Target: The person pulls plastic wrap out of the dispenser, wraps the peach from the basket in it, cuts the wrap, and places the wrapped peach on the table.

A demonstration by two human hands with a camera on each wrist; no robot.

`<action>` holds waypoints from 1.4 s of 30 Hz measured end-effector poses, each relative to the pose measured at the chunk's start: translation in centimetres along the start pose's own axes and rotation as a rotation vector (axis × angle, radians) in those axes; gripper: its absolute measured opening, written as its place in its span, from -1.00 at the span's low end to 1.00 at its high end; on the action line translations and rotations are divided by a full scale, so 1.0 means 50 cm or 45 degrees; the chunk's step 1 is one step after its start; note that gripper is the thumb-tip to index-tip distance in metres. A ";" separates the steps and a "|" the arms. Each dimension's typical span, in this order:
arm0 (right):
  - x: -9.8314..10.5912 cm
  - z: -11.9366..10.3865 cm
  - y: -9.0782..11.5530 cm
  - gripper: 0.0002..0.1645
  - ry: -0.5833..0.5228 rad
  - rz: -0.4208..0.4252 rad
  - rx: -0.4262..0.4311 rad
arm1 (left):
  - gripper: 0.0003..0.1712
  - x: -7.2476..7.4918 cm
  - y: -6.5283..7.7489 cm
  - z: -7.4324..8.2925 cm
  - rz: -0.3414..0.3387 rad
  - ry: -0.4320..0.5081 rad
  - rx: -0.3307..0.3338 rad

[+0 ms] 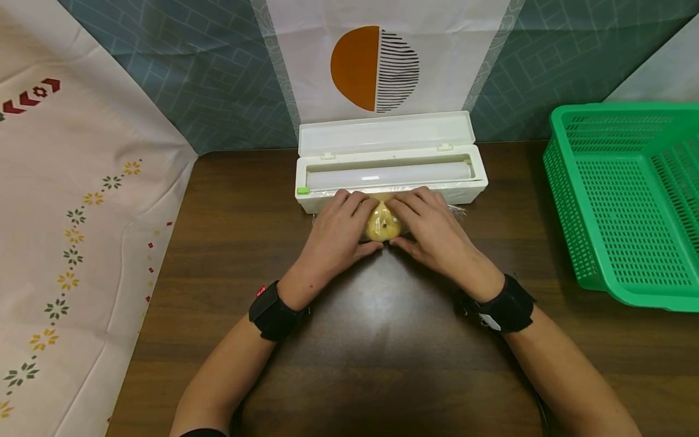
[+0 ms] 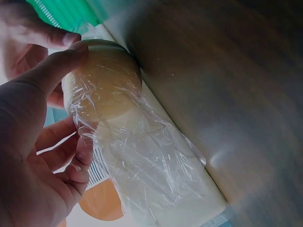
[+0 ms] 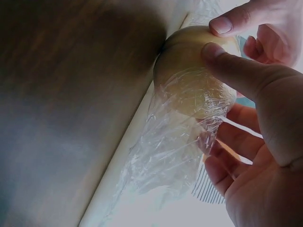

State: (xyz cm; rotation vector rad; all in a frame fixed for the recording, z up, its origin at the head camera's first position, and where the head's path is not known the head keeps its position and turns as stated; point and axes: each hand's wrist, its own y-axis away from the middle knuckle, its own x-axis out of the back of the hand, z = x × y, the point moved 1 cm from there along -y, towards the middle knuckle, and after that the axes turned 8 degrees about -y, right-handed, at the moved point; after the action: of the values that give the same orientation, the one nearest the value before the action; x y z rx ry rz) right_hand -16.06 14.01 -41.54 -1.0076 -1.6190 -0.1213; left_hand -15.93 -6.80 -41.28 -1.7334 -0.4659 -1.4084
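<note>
A round yellow fruit (image 1: pixel 383 226) with a dark spot on its near side sits between both hands, against the front of a white cling film box (image 1: pixel 327 203). Clear cling film (image 2: pixel 156 165) covers the fruit and spreads out in wrinkles beside it. My left hand (image 1: pixel 334 233) grips the fruit from the left, thumb on the near side and fingers curled over the far side. From the right, my right hand (image 1: pixel 437 233) holds it in the same way, its thumb (image 3: pixel 236 71) pressed on the skin. Part of the fruit is hidden by the fingers.
The box's lid (image 1: pixel 384 135) stands open at the back, with the film roll (image 1: pixel 388 175) inside. A green plastic basket (image 1: pixel 576 206) stands on the right of the brown wooden table (image 1: pixel 377 364). Patterned cloth (image 1: pixel 82 212) borders the left side and back.
</note>
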 end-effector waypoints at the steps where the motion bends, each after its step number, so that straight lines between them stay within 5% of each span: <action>1: 0.000 0.001 -0.001 -0.13 -0.005 0.003 -0.002 | -0.11 0.000 0.000 -0.001 -0.002 -0.001 -0.001; 20: -0.007 0.007 0.000 -0.20 -0.137 0.091 0.048 | -0.10 0.005 0.000 -0.013 -0.002 0.038 -0.012; 42: -0.002 -0.002 -0.003 -0.23 -0.108 0.081 0.040 | -0.13 0.005 0.004 -0.014 -0.037 0.041 0.000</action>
State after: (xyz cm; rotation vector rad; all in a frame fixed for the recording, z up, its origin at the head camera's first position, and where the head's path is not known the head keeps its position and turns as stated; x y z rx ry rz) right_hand -16.06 13.81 -41.53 -1.0511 -1.6585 -0.0102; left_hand -16.13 -7.54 -41.11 -1.7078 -0.4750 -1.4546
